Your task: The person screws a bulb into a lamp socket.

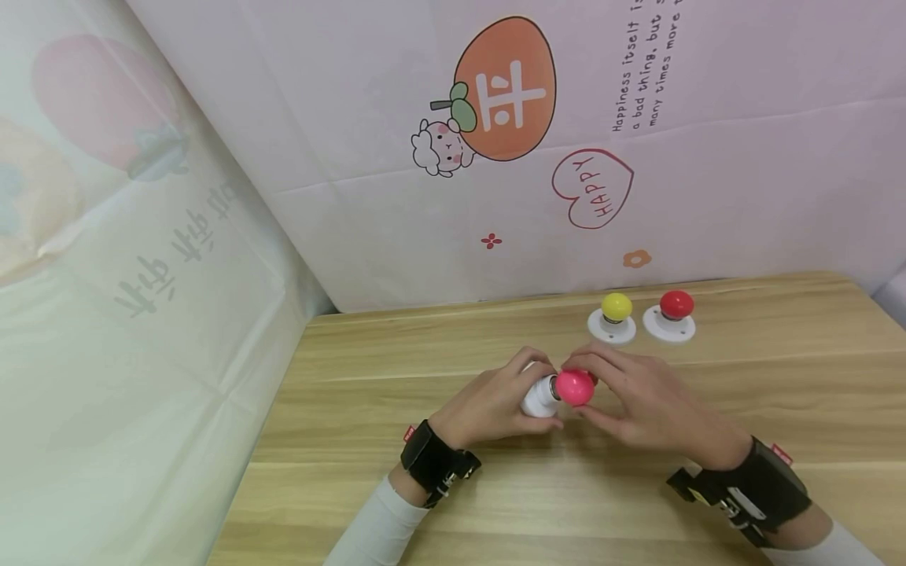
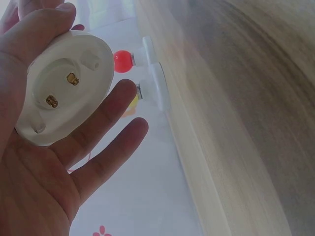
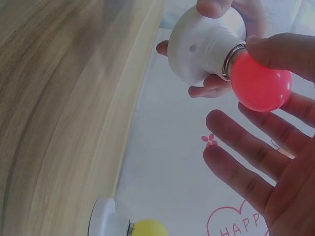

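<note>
My left hand [image 1: 491, 405] holds a white round lamp holder [image 1: 539, 401] tilted above the table, gripping it by its disc-shaped base. The left wrist view shows the underside of that lamp holder [image 2: 64, 91], with two brass screws in a recess. A pink bulb [image 1: 575, 387] sits at the holder's mouth, part of its metal cap showing. With thumb and fingers, my right hand [image 1: 644, 401] pinches this bulb [image 3: 261, 83]; its other fingers are spread out below, in the right wrist view. How deep the cap sits in the holder is hidden.
At the table's back edge stand two more white holders, one with a yellow bulb [image 1: 616, 306], the other with a red bulb [image 1: 676, 304]. They rest upright on the wooden table [image 1: 368, 377]. A printed cloth [image 1: 382, 220] hangs behind, and another covers the left side.
</note>
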`<state>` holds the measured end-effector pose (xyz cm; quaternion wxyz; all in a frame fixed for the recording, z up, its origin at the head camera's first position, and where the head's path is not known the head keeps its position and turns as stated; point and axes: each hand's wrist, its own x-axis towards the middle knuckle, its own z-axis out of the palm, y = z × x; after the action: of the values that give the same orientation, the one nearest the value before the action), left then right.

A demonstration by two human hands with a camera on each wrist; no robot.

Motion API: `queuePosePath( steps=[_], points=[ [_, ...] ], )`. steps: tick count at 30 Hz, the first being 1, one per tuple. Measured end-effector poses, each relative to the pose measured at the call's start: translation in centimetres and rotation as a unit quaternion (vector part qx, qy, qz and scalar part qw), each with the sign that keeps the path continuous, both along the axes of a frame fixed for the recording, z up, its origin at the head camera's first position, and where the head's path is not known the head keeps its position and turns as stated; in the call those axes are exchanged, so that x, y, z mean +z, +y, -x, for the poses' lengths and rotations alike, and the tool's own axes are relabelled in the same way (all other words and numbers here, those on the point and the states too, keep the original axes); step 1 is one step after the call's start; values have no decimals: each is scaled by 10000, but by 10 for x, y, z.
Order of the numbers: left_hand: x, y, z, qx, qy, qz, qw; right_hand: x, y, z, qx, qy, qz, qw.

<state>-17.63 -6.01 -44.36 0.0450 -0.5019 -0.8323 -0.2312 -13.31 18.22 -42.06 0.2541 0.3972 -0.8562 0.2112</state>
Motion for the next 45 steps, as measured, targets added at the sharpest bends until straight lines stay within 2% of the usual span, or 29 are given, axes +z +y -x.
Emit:
queuePosePath(
  steps=[10, 19, 24, 27, 36, 45],
  points=[
    [2, 0, 0, -40, -13, -1, 10000, 0, -1, -2, -295, -304, -23, 9991],
    [2, 1, -1, -11, -41, 0, 10000, -2, 1, -2, -477, -351, -67, 9982],
    [2, 0, -1, -17, 57, -40, 10000, -1, 1, -2, -512, -344, -127, 9980],
    [2, 0, -1, -6, 105, -34, 9999, 0, 0, -3, -442, -318, -146, 9984],
    [2, 1, -2, -2, 21, -65, 10000, 0, 1, -1, 154, -179, -105, 9997],
    [3, 0, -2, -33, 115, -61, 9999, -1, 1, 1, 173, -25, -39, 9998]
  ],
)
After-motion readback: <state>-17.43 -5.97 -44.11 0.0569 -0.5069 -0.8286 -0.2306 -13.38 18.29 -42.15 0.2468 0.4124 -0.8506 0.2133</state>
